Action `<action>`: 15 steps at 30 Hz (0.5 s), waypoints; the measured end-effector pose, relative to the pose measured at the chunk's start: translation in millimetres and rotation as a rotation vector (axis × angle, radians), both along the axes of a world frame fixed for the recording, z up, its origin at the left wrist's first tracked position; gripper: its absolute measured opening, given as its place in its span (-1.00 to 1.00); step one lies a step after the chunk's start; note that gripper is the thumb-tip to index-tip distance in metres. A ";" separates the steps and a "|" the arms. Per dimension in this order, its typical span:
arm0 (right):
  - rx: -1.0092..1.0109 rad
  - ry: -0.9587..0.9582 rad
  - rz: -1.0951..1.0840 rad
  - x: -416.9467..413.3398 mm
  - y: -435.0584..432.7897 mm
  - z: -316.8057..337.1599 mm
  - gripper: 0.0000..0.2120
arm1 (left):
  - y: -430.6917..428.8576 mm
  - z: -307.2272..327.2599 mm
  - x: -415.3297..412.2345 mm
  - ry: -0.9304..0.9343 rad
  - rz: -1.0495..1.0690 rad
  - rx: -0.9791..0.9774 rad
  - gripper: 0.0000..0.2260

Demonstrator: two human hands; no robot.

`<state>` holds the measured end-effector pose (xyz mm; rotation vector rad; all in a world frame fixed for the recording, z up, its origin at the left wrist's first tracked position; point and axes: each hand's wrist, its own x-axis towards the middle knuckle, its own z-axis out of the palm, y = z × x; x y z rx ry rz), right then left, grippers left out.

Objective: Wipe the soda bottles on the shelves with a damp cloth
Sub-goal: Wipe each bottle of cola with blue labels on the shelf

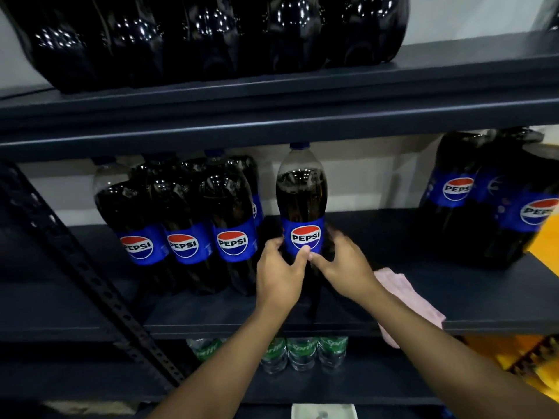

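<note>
Gripping PEPSI-labelled bottle (301, 201): left hand (279, 275), right hand (348, 267) curled round it; pink cloth (405, 294) on shelf (484, 297) beside

Person: two hands and two forearms in view, all bare.

Left hand (279, 275): sharp enough to read knuckle creases; thumbnail visible, appears trimmed short.

Right hand (348, 267): upper part smeared by motion blur, nail detail unreadable.

Left forearm (230, 358) and right forearm (438, 349): uncovered from wrist to the lower frame edge (the wide-angle lens makes both swell toward the bottom). Both taper evenly into the wrists, and the surface reads smooth at this resolution.
</note>
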<state>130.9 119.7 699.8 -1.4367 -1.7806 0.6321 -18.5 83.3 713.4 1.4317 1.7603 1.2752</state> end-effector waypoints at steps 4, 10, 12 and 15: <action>0.008 0.043 -0.001 -17.1 27.0 3.3 -0.42 | 24.4 6.3 8.5 0.083 0.055 -0.059 -0.52; -0.058 0.037 0.002 -35.9 61.2 10.0 -0.39 | 43.9 11.3 6.3 0.035 0.049 -0.160 -0.61; -0.086 0.027 0.008 -40.8 66.9 14.3 -0.40 | 47.9 10.7 4.2 0.041 0.025 -0.174 -0.63; -0.105 0.005 -0.007 -46.0 72.0 16.8 -0.41 | 53.1 8.8 0.6 0.046 0.004 -0.181 -0.68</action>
